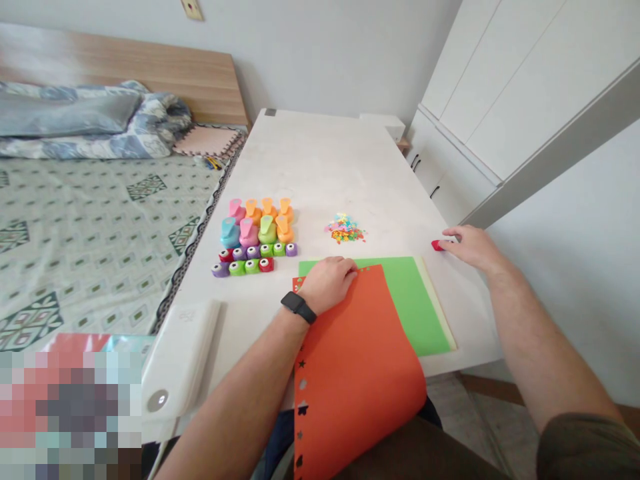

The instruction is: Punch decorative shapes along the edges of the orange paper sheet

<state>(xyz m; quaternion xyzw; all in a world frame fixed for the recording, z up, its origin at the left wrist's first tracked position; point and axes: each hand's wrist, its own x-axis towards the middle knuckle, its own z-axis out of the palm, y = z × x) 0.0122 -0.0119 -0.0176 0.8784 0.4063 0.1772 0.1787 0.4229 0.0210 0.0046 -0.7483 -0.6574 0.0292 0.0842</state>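
Observation:
My left hand [330, 283], with a black watch on the wrist, rests on the top edge of an orange paper sheet [357, 373] with its fingers curled over it. The sheet hangs over the table's front edge and has punched shapes along its left side. Under it lies a green sheet [420, 307] on a pale yellow one. My right hand [470, 245] lies at the table's right edge, fingertips on a small red punch [438, 245]. A pile of small coloured paper cutouts [345, 229] sits beyond the sheets.
Several coloured craft punches [255, 237] stand in rows left of centre on the white table [325, 160]. A white device [180, 357] with a button lies at the front left corner. A bed [90, 220] runs along the left; white cabinets [500, 87] stand at right.

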